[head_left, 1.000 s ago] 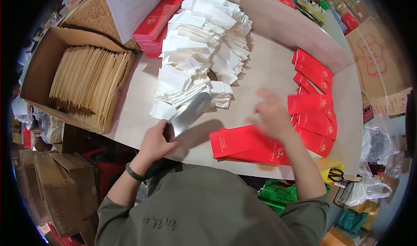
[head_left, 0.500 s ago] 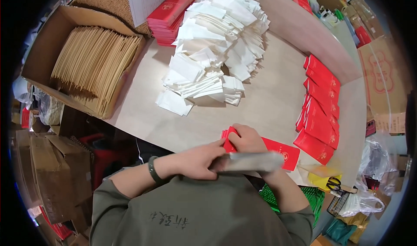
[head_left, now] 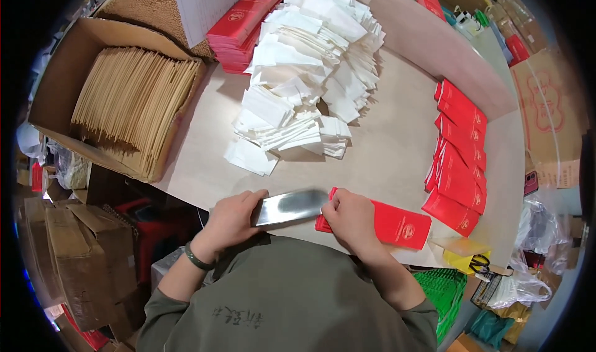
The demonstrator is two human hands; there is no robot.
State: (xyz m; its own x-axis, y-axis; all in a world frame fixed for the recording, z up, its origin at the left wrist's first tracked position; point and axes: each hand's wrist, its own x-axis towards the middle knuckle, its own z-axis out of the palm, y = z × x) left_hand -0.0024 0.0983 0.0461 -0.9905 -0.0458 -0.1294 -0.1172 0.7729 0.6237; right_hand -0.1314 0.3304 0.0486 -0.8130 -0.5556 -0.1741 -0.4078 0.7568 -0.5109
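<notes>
My left hand [head_left: 234, 217] is wrapped round one end of a shiny, flat metal blade-like piece [head_left: 293, 207] with a rounded far end. That rounded end reaches the left, open end of a small stack of red paper sleeves [head_left: 405, 226] lying at the table's near edge; whether it is inside one cannot be made out. My right hand [head_left: 352, 219] is closed over the left part of these sleeves, thumb and fingers pinching an edge. Beyond both hands lies a heap of folded white paper napkins [head_left: 298, 113].
A cardboard box [head_left: 158, 159] at left holds many thin wooden chopsticks. Red sleeves [head_left: 239, 23] are stacked at the back. More red packets [head_left: 458, 156] overlap along the right side wall. Scissors [head_left: 479, 264] with a yellow holder sit at the right front edge.
My left hand has moved left and away from my body, swinging the metal piece from above my right wrist to the sleeves' left end. My right hand stays on the sleeves.
</notes>
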